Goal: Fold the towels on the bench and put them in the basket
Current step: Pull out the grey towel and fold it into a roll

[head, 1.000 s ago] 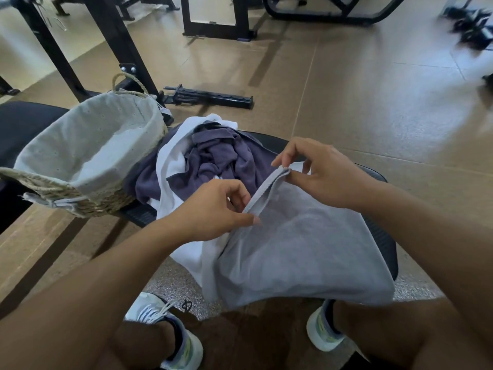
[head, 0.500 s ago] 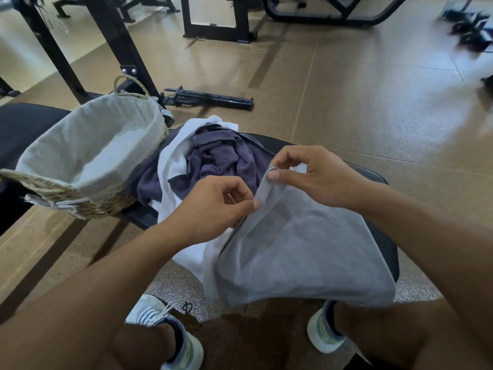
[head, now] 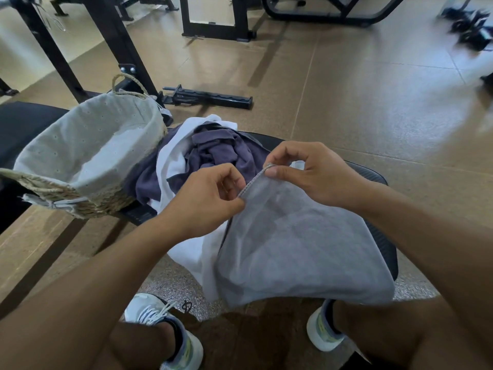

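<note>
A light grey towel hangs over the near end of the black bench. My left hand pinches its stitched top edge at the lower left. Slightly farther along, my right hand pinches the same edge between thumb and fingers. Behind my hands lies a crumpled dark purple towel on a white towel that drapes off the bench. A woven basket with a pale cloth liner stands on the bench at the left, with nothing inside it.
Black gym frame legs rise behind the basket. A black bar fitting lies on the brown floor beyond the bench. Dumbbells sit at the far right. My knees and shoes are below the towel.
Both hands have shifted along the grey towel's hem, and the right hand's pinch moved slightly right and lower. The towel's left side now hangs more folded under.
</note>
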Motion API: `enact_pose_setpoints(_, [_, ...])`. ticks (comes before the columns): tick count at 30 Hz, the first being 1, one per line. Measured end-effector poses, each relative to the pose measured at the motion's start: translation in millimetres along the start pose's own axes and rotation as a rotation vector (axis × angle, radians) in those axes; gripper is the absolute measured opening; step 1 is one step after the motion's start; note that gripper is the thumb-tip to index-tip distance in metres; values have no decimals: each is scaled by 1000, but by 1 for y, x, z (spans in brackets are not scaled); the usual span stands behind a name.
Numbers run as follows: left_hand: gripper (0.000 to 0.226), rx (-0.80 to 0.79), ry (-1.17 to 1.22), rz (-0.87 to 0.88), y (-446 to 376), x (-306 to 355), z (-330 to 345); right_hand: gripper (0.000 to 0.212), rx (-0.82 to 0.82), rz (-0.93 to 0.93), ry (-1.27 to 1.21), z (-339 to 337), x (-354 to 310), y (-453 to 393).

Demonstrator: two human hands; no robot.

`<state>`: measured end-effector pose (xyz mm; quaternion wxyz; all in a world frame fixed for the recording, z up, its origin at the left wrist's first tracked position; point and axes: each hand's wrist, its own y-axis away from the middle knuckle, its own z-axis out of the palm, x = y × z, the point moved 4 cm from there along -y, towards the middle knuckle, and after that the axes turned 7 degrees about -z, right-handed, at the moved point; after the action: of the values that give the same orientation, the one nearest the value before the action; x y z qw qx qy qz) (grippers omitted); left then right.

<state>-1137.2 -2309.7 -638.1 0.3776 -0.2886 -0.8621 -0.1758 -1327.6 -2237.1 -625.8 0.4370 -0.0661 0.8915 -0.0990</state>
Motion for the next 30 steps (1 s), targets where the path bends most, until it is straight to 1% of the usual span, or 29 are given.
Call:
enact_pose_setpoints(3, [15, 0, -23, 7, 1, 2, 0, 6, 61, -21, -15, 1, -2, 1])
enact_pose_setpoints(5, [9, -7, 66, 8, 3, 4, 5, 6, 91, -36, -30, 5, -4, 3])
enact_pose_setpoints(7, [13, 32, 145, 10, 4, 5, 8, 7, 87, -53, -34, 9, -7, 4])
enact_pose_setpoints(10, [12, 119, 151, 49, 3, 8, 8, 9, 74, -86, -36, 11, -13, 5])
enact_pose_setpoints(13, [11, 112, 134, 87, 3, 9, 8, 11, 34, -87, -35, 11, -14, 6])
enact_pose_setpoints(15, [15, 92, 130, 95, 2, 8, 9, 14, -50, -61, 89, 12, -7, 6])
enact_pose_setpoints(17, [22, 58, 126, 88, 1, 5, 10, 13, -139, -49, 307, 14, 5, 6])
enact_pose_setpoints(19, [22, 20, 114, 81, 0, 3, 12, 9, -173, -44, 446, 13, 20, 6])
enact_pose_setpoints(22, [31, 34, 128, 70, -2, 0, 8, 7, -178, 26, 611, 0, 44, 6])
enact_pose_setpoints(25, [37, 71, 157, 45, -2, 1, 1, 11, -145, 140, 688, -22, 65, 7])
enact_pose_setpoints(27, [43, 102, 185, 23, -4, 0, -4, 13, -92, 254, 657, -40, 80, 10])
enact_pose_setpoints(30, [50, 157, 216, -46, -11, -8, -8, 16, -39, 405, 541, -60, 100, 16])
